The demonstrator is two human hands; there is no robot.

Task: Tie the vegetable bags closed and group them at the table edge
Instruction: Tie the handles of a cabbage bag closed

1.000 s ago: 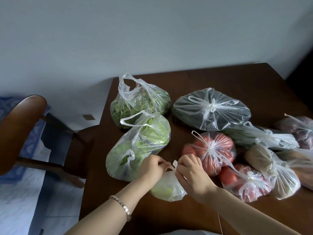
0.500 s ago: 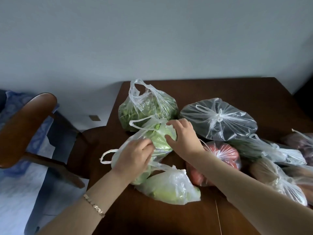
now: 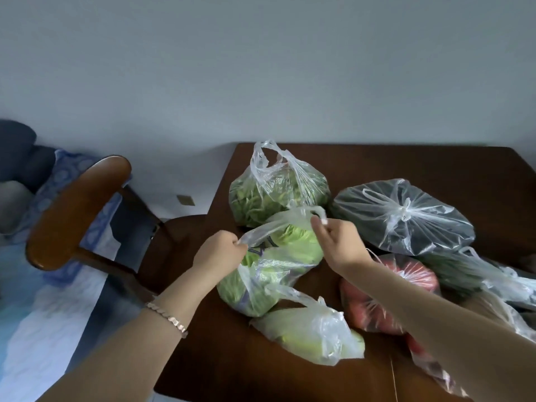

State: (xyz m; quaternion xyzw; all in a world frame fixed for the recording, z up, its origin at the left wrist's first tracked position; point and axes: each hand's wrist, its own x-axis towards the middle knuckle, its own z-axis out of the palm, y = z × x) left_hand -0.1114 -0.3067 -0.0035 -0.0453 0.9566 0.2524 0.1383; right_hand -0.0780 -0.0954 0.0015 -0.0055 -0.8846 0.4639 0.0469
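A dark brown wooden counter (image 3: 406,161) bears a clear plastic bag of pale green cabbage (image 3: 284,256), a clear plastic bag of red tomatoes (image 3: 412,274) and a clear plastic bag of dark greens (image 3: 420,224), near blue-patterned bedding (image 3: 43,204).

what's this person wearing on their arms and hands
Both forearms are bare, with no sleeves in view. The left hand and right hand wear no gloves, and no rings show. A thin rose-gold link bracelet circles the left wrist.

Home: wooden table (image 3: 406,163), wooden chair (image 3: 78,210).
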